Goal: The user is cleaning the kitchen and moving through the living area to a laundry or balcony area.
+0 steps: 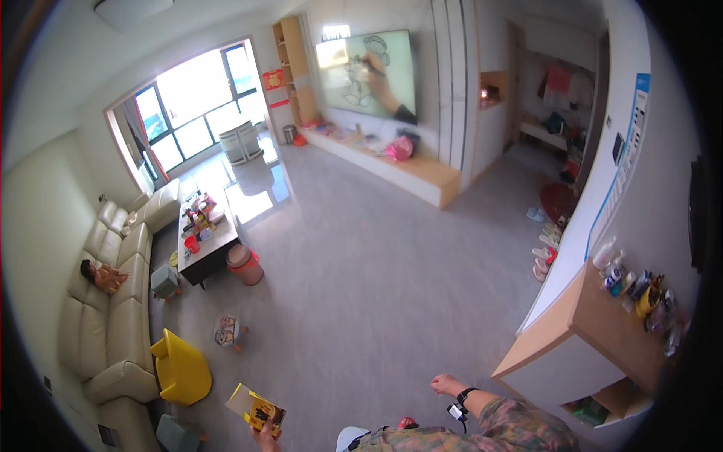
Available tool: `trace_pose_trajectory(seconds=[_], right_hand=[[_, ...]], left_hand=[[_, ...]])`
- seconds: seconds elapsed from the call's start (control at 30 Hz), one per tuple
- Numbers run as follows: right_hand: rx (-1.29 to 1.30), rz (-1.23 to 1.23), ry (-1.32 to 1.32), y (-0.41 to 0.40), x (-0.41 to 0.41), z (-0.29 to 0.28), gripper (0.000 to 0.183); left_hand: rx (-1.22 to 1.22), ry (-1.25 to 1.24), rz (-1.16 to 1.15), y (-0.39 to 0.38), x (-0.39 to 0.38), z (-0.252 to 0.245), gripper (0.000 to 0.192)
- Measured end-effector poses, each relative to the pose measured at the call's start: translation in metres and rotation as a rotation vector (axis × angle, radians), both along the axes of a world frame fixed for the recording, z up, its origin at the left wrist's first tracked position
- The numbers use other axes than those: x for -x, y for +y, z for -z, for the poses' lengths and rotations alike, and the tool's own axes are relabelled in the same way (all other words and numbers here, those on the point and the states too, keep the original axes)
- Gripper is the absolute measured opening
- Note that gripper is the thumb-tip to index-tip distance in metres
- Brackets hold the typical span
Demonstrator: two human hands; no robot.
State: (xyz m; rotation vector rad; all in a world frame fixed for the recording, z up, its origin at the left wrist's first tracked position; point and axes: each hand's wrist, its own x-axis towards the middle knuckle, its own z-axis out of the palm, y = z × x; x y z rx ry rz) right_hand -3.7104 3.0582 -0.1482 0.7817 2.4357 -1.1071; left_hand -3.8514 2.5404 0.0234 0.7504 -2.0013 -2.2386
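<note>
A yellow cardboard box (264, 414) with an opened flap is gripped in my left hand (266, 436) at the bottom, left of centre. My right hand (446, 385) is at lower right over the grey floor, holding no visible object; its fingers look curled, and how tightly they are closed is unclear. A black band is around the right wrist, and a small white device (455, 412) with a black cable hangs below the forearm. The camouflage-patterned clothing shows along the bottom edge.
A yellow tub chair (182, 370), a small round stool (227, 331) and a lidded bin (245, 264) stand at left, near a cluttered coffee table (217, 240). A person sits on the beige sofa (127, 282). A wooden cabinet (565, 333) holding bottles is at right.
</note>
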Motion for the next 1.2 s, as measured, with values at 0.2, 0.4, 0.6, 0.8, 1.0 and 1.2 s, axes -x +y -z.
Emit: trace_pose_trajectory(seconds=[0.2,0.4,0.6,0.8,1.0,1.2], right_hand=[[0.023,-0.102,-0.064,0.024,0.076,0.000,0.027],[0.003,0.155,-0.193,0.066,0.121,0.000,0.029],[-0.035,0.311,-0.198,0.076,0.206,-0.011,0.027],[0.101,0.305,-0.154,0.070,0.294,-0.013,0.024],[0.080,0.215,-0.331,0.127,0.369,0.002,0.025],[0.031,0.226,-0.364,0.201,0.482,0.002,0.023]], left_hand=[[0.030,-0.031,0.006,0.007,0.090,0.032,0.049],[0.006,-0.029,0.050,0.048,0.230,-0.003,0.050],[0.003,-0.016,0.182,0.071,0.398,0.009,0.045],[-0.165,0.053,0.254,0.142,0.506,-0.016,0.043],[-0.205,0.025,0.270,0.181,0.571,-0.014,0.042],[-0.122,0.020,0.077,0.194,0.626,-0.028,0.047]])
